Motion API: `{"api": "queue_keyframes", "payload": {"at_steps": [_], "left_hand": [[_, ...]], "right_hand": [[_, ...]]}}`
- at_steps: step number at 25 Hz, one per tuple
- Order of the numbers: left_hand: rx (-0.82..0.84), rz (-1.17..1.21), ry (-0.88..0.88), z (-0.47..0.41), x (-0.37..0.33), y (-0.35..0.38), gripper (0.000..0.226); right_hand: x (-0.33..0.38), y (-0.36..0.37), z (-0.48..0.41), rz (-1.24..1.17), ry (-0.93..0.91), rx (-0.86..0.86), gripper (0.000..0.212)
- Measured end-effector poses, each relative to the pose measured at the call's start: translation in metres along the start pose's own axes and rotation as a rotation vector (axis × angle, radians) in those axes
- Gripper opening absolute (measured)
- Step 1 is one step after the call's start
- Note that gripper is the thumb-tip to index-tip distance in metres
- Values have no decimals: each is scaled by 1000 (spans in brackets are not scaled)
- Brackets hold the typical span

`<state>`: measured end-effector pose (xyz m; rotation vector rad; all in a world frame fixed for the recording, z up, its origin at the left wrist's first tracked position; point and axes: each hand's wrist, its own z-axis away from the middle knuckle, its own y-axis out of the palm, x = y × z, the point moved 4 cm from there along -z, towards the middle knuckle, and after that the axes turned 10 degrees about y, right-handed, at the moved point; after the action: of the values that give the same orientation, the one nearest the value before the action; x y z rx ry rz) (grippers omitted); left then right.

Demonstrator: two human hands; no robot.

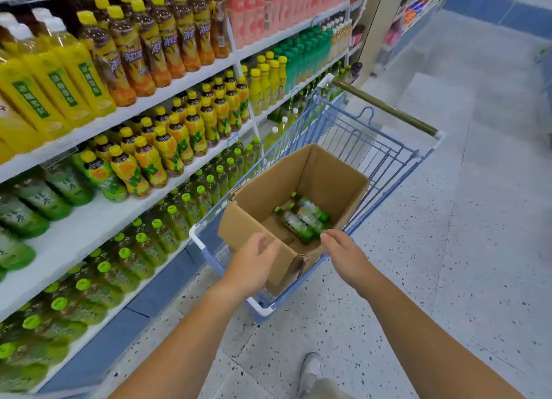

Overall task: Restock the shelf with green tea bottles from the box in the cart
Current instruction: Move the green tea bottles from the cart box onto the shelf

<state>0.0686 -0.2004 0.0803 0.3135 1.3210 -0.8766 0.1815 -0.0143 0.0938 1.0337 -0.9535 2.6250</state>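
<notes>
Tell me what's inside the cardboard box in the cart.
A few green tea bottles lie on their sides on the floor of the cardboard box, near its right side. The near end of the floor is hidden behind the box's front wall.

BODY CHECK | left grip (254,264), right grip (343,252) — both bare | forearms bare down to the lower frame edge | footwear: one light grey-white shoe (310,371), low-cut, rounded toe | legwear: pale khaki trouser leg (328,391) — only a corner visible
</notes>
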Motion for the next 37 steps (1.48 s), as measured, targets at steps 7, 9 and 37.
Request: {"api": "queue_keyframes", "payload": {"at_steps": [7, 9, 37], "left_hand": [[-138, 100, -156, -56, -32, 75, 54], [-150, 107, -200, -69, -33, 77, 54], [-309, -9, -737, -424, 255, 186, 40]], "right_hand": [[-11, -77, -93, 121, 12, 88, 49], [-5, -88, -122, 168, 9, 106, 51], [-81, 58, -556, 1142, 166, 530, 49]]}}
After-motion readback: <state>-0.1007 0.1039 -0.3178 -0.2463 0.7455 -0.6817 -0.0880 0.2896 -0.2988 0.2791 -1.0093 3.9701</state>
